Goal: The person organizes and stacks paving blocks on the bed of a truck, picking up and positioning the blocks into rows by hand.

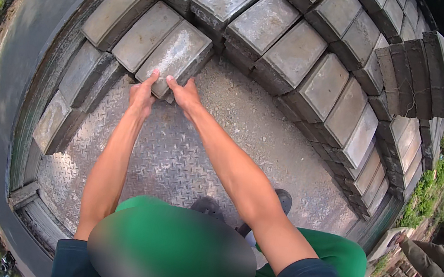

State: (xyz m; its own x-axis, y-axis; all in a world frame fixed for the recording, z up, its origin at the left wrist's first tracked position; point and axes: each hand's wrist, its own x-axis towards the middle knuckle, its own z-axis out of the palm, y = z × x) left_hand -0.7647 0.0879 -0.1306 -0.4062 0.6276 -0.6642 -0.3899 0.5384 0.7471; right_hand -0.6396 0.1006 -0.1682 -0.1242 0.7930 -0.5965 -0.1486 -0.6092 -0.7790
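A grey concrete paving block (179, 51) with a pale whitish patch on its face lies at the end of a short row, beside two similar blocks (146, 36). Both my hands grip its near end. My left hand (142, 93) has its thumb on the near left corner. My right hand (184, 96) holds the near right corner, thumb on top, with its fingers partly hidden behind the edge. What supports the block underneath does not show.
Long stacked rows of concrete blocks (293, 56) curve along the far and right sides. More blocks (81, 75) line the left wall. The truck bed's treaded metal floor (171, 156) carries grit and my shoes. At right, a person's legs (432, 261) show beyond the bed.
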